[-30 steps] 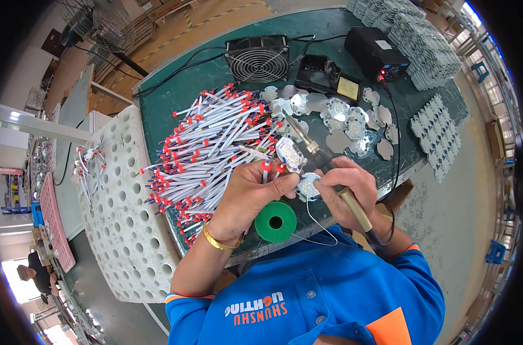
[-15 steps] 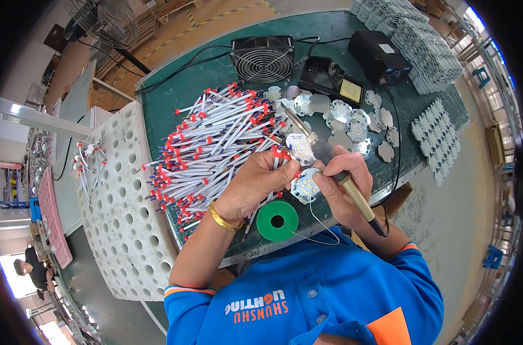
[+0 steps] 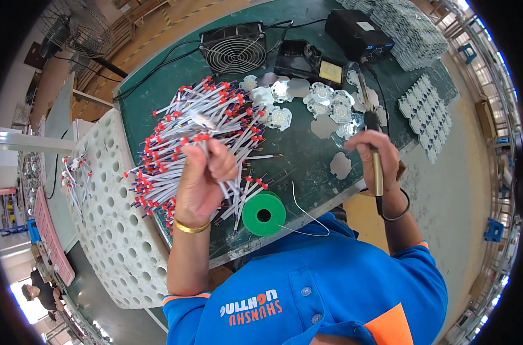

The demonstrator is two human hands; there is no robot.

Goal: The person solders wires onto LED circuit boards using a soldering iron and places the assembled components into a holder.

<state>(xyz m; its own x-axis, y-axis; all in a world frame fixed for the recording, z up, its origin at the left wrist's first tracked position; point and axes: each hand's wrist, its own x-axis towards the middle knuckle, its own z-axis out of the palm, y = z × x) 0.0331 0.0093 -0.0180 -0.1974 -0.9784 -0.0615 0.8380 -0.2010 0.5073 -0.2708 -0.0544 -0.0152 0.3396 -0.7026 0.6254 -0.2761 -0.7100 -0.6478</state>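
A: Starting at the far left: white perforated panel (image 3: 109, 230) leaning against the bench edge, a few loose red-tipped wires (image 3: 71, 172) lying on the shelf beside it.

B: Then the big heap of red-tipped white wires (image 3: 198, 132) fanning out over the green bench top (image 3: 307, 155), probably spread that way for easy picking.

A: Left hand (image 3: 201, 178) hovering above that heap, closed around a wired part (image 3: 204, 123), fingers pinching it near the top, wires trailing down through the fist. Gold bangle (image 3: 192, 227) sitting on the wrist.

B: Just right of it, green solder spool (image 3: 263, 214) lying flat by the near edge, loose end of solder wire (image 3: 307, 213) curling up, likely kept within reach of the iron.

A: Further right, right hand (image 3: 372, 154) gripping a soldering iron (image 3: 373, 123) like a pen, tip raised clear of the bench and pointing away toward the round LED boards (image 3: 324, 100).

B: Behind those, small fan (image 3: 234, 50) facing the work, presumably pulling fumes away; black soldering station (image 3: 356, 34) beside it; trays of white boards (image 3: 425, 112) waiting at far right.
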